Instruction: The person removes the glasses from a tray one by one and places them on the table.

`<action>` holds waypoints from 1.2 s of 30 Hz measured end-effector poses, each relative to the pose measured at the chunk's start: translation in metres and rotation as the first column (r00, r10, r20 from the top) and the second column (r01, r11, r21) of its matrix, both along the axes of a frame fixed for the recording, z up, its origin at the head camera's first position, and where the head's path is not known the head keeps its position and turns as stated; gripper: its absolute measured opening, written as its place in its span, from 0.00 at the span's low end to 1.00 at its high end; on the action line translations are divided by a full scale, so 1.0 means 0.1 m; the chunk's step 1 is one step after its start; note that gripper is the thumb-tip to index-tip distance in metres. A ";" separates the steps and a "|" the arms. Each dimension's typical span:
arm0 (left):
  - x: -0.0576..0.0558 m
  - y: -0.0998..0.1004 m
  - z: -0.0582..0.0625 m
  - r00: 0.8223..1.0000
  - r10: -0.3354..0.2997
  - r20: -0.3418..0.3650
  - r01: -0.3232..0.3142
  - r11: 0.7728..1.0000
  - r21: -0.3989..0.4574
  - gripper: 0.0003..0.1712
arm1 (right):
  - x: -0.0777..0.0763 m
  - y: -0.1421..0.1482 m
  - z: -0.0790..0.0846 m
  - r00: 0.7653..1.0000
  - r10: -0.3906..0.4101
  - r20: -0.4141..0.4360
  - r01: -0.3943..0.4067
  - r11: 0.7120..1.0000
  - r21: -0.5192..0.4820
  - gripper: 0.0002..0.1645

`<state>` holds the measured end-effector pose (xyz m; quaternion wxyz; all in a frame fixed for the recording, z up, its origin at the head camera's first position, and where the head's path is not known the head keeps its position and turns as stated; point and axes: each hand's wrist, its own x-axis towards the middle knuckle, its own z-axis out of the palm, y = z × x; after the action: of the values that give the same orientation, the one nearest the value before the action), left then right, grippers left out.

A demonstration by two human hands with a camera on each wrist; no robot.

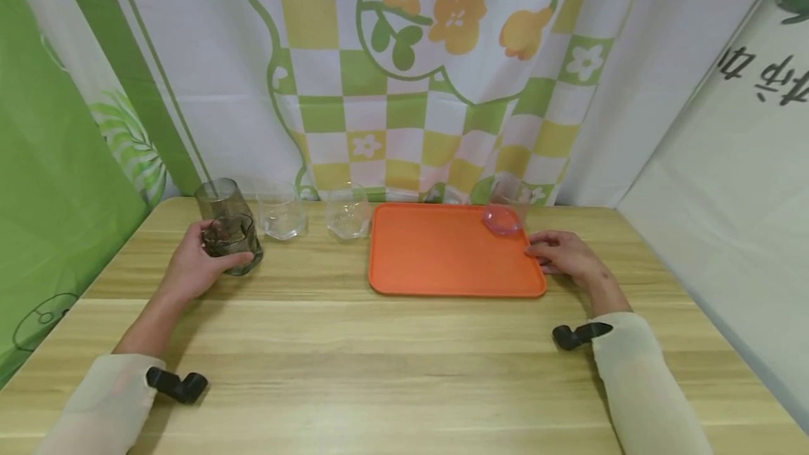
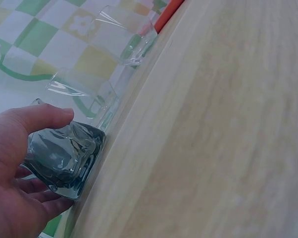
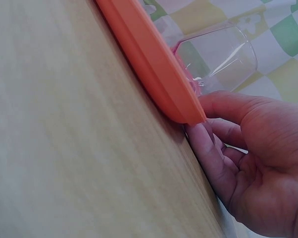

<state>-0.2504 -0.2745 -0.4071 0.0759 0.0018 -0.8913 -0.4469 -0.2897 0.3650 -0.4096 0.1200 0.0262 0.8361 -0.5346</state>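
My left hand (image 1: pixel 192 262) holds a dark smoky glass tumbler (image 1: pixel 232 248) at the table's left side. Thumb and fingers wrap around its wavy sides, and its base is at the tabletop in the left wrist view. Just behind it stands a taller dark glass (image 1: pixel 218 194), partly hidden. On the right, my right hand (image 1: pixel 565 255) pinches the right rim of an orange tray (image 1: pixel 442 258), thumb above and fingers at the underside. A clear glass with a pink base (image 1: pixel 504 213) stands on the tray's back right corner, close to that hand.
Two clear glasses, one nearer the dark ones (image 1: pixel 281 216) and one beside the tray (image 1: pixel 347 216), stand along the back of the wooden table (image 1: pixel 379 371). A patterned curtain (image 1: pixel 404 90) hangs right behind the back edge.
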 end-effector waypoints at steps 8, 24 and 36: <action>-0.01 0.02 0.01 1.000 -0.024 0.009 0.024 1.000 0.004 0.60 | 0.01 0.00 -0.01 1.000 0.000 -0.001 0.000 1.000 -0.005 0.33; 0.00 0.04 0.14 0.994 -0.088 -0.064 0.086 0.996 -0.040 0.61 | -0.01 0.01 -0.04 1.000 -0.005 0.002 0.005 1.000 0.009 0.35; 0.18 0.31 0.46 0.961 -0.120 -0.250 0.093 0.989 -0.115 0.41 | -0.01 0.00 0.00 1.000 -0.004 -0.002 0.004 0.999 0.045 0.33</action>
<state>-0.2328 -0.2435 -0.3609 0.1663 -0.1078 -0.8945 -0.4006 -0.2912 0.3654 -0.4094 0.1174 0.0299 0.8481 -0.5157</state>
